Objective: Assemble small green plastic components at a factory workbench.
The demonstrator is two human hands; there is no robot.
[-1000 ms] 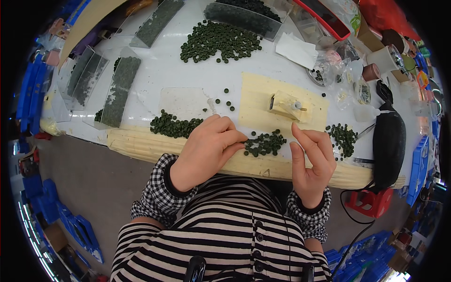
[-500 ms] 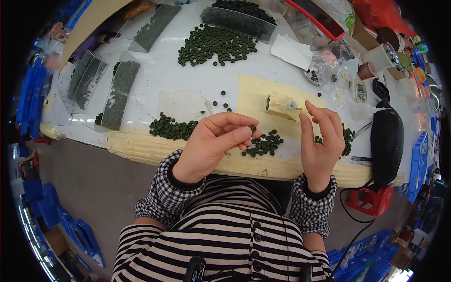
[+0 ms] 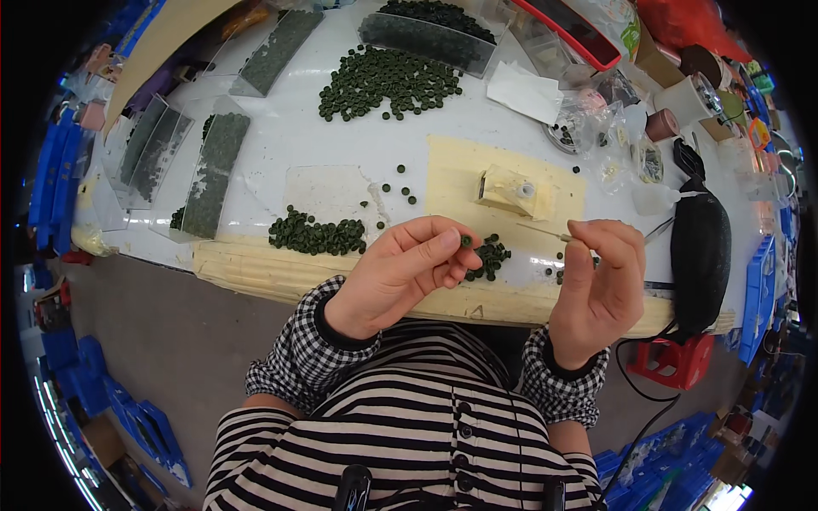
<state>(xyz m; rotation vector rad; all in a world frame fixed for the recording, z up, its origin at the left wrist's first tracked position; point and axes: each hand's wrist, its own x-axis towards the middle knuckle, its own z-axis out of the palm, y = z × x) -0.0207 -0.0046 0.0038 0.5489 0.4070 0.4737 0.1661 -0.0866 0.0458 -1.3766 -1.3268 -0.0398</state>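
Note:
Between thumb and forefinger, my left hand (image 3: pixel 400 271) pinches a small round dark-green piece (image 3: pixel 466 242), like a bead or cap. My right hand (image 3: pixel 601 285) closes its thumb and forefinger on a thin pointed stick (image 3: pixel 544 232), its tip directed left toward the green piece but apart from it. Beyond the stick, a small tape-wrapped block with a pale nozzle-like top (image 3: pixel 511 191) stands on a yellow sheet (image 3: pixel 452 157). A loose heap of green pieces (image 3: pixel 492 255) lies beside my left fingertips; part of it is hidden by the hand.
More green pieces lie in a pile (image 3: pixel 315 233) left of my left hand and in a larger pile (image 3: pixel 388 81) farther back. Clear trays (image 3: pixel 217 175) of pieces stand at left. A black pouch-like object (image 3: pixel 701 255) and a folded white tissue (image 3: pixel 524 92) are at right.
My right hand has drawn away from the tape-wrapped block, toward the right and nearer me, and now shows the thin stick. The left hand has shifted slightly right with its green piece.

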